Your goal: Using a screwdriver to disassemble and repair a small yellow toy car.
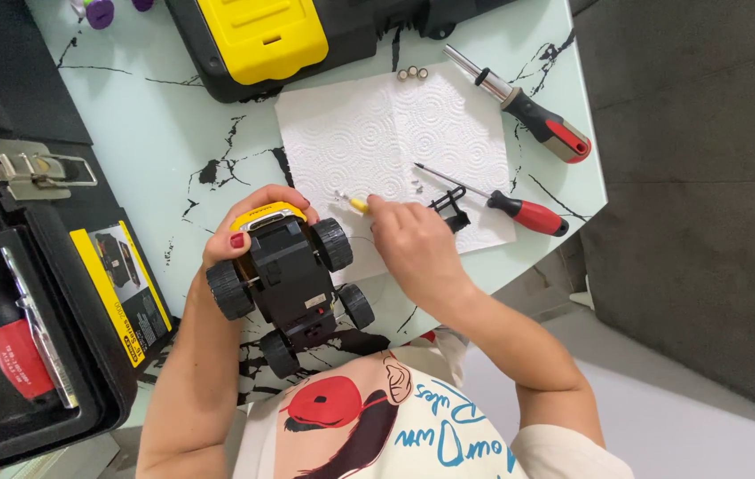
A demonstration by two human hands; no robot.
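Open black toolbox (31, 293), left edge of the bench (156, 133): hard plastic, metal latch (36, 168) on its upper lid. Contents: a red-handled tool (14, 355) and slim metal shafts beside it; the rest is too dark to tell. A yellow-and-black rectangular card label (120, 288) with a small product picture lies on its inner rim.

Second case (306, 40), top centre: black shell with a glossy yellow panel, shut, contents hidden.

Bench: pale glossy top with black marble-like veins. Two purple rounded objects (101, 11) sit at the top edge.

Paper towel (395, 151), centre: white, embossed with circular patterns, laid flat. On it: three small metal cylinders (412, 73) at the top edge, tiny screws (416, 184), a small black plastic part (450, 210).

Large screwdriver (528, 108): steel shaft, black-and-red grip, lying diagonally across the towel's upper right corner. Thin screwdriver (497, 200): fine shaft on the towel, red-and-black handle at its right edge.

Toy car (289, 275): black plastic underside turned up, yellow body below, four knobbly black rubber tyres; held above the near bench edge, just left of the towel.

Left hand (240, 235): fingers wrapped round the car's front end, gripping it. Right hand (413, 244): fingertips pinched narrow on a small yellow-tipped piece (355, 204) over the towel, just beside the car's front tyre.

Shirt (377, 426): cream fabric with a red, black and blue print.
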